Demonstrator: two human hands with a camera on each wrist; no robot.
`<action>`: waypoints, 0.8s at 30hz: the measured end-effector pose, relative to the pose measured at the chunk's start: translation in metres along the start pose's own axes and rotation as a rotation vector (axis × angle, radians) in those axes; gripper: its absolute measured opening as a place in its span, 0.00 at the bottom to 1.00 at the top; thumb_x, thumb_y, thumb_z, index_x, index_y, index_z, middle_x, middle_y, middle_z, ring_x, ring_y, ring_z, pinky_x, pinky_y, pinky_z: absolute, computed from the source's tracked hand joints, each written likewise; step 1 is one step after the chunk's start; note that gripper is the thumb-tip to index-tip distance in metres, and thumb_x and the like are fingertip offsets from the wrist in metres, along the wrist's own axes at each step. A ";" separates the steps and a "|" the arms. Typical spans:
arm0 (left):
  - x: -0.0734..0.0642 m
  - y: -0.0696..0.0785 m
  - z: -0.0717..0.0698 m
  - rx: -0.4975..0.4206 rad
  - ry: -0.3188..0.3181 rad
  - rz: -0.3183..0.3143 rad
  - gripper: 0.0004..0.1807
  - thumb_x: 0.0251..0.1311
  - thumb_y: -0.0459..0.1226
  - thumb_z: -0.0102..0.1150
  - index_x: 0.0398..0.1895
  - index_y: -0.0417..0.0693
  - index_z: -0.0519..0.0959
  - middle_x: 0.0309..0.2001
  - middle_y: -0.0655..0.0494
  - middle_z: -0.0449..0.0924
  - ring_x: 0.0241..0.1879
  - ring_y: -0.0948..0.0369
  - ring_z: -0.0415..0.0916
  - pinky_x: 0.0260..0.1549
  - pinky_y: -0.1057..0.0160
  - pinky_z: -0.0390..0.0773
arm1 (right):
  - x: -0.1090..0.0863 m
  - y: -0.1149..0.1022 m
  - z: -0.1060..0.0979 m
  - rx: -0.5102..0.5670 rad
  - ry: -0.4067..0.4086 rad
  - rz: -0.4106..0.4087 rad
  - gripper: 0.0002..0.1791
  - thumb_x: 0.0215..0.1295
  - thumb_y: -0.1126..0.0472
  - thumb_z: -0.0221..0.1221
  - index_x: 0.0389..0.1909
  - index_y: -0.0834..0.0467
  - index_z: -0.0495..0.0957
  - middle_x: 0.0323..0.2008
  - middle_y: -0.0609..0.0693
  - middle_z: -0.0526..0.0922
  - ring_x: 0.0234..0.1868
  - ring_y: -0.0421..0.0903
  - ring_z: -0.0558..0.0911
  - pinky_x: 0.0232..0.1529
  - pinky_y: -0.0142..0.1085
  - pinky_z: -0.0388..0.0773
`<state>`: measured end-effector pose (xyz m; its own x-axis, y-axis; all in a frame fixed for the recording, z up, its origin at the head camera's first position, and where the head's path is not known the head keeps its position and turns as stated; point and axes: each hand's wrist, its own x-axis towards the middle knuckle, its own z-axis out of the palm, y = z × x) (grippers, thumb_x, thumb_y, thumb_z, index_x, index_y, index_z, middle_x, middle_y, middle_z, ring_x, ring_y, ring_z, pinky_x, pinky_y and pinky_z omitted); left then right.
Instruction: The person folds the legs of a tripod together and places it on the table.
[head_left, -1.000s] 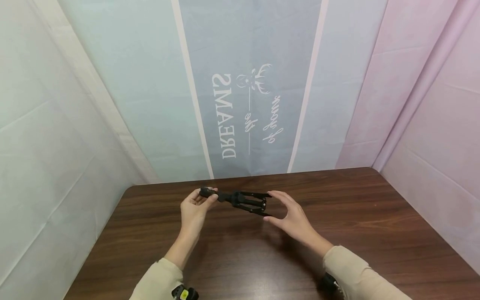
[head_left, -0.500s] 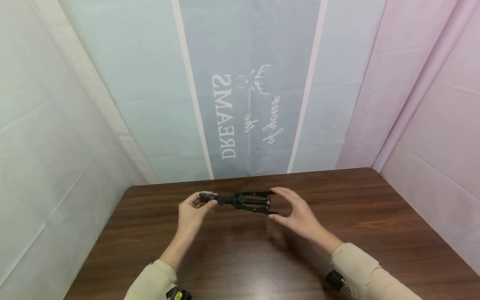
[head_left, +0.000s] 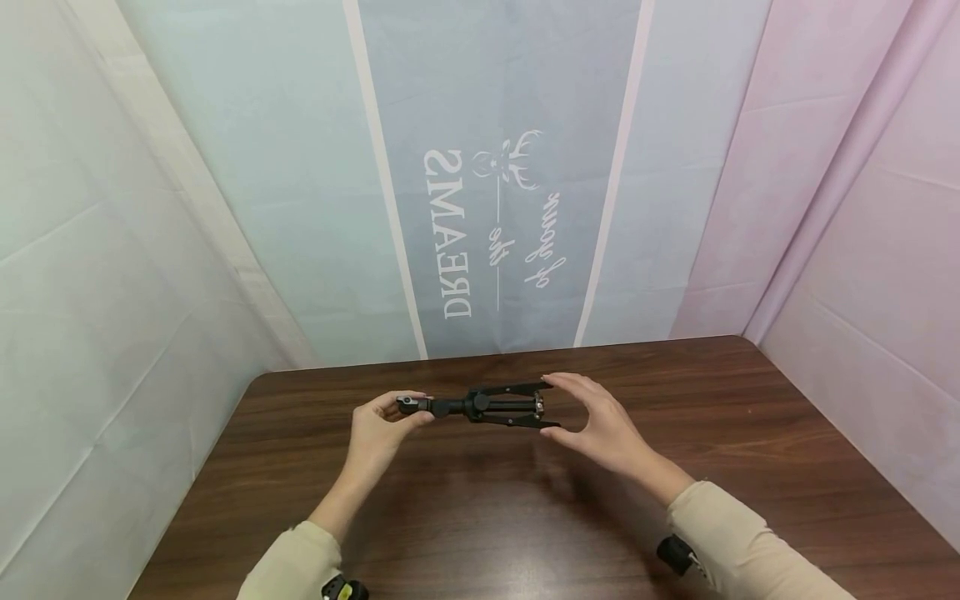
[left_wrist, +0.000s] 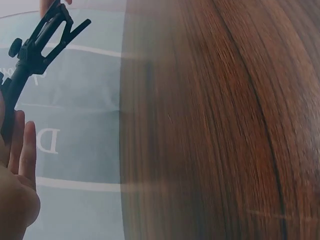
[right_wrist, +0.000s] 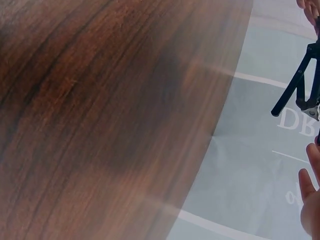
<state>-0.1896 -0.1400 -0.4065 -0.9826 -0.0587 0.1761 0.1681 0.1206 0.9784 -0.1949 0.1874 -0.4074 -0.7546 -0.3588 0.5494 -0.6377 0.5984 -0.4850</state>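
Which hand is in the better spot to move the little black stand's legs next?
Probably the right hand. It's spread wide by the tips of two legs of the black stand. The left hand is busy gripping the other end, so it seems better for steadying the stand.

Head-worn: farthest, facing forward and down; table [head_left: 495, 517] at 6 o'clock, backdrop [head_left: 480, 83] at 12 o'clock.
Left-wrist: closer, rolled sideways; backdrop at 9, tripod [left_wrist: 32, 59] at 10.
Right-wrist: closer, rolled oppositely; backdrop at 3, tripod near 2.
All three: tripod, table, backdrop.
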 end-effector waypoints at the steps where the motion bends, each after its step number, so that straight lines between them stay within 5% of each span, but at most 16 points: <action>1: 0.000 0.000 -0.001 0.006 -0.005 0.000 0.19 0.46 0.35 0.78 0.43 0.40 0.86 0.42 0.50 0.87 0.42 0.60 0.83 0.39 0.63 0.84 | 0.000 0.000 0.000 -0.004 -0.003 0.000 0.40 0.47 0.60 0.78 0.65 0.55 0.74 0.62 0.53 0.76 0.64 0.58 0.73 0.59 0.58 0.70; 24: 0.006 -0.005 -0.014 0.283 -0.067 0.035 0.18 0.42 0.41 0.80 0.40 0.53 0.88 0.37 0.56 0.85 0.32 0.57 0.74 0.25 0.66 0.73 | 0.008 -0.003 -0.010 -0.111 -0.023 -0.117 0.39 0.43 0.54 0.80 0.60 0.56 0.78 0.57 0.49 0.80 0.56 0.52 0.77 0.55 0.52 0.74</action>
<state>-0.1948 -0.1546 -0.4088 -0.9811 0.0145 0.1928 0.1829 0.3934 0.9010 -0.1977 0.1899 -0.3943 -0.6802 -0.4462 0.5816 -0.7014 0.6268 -0.3394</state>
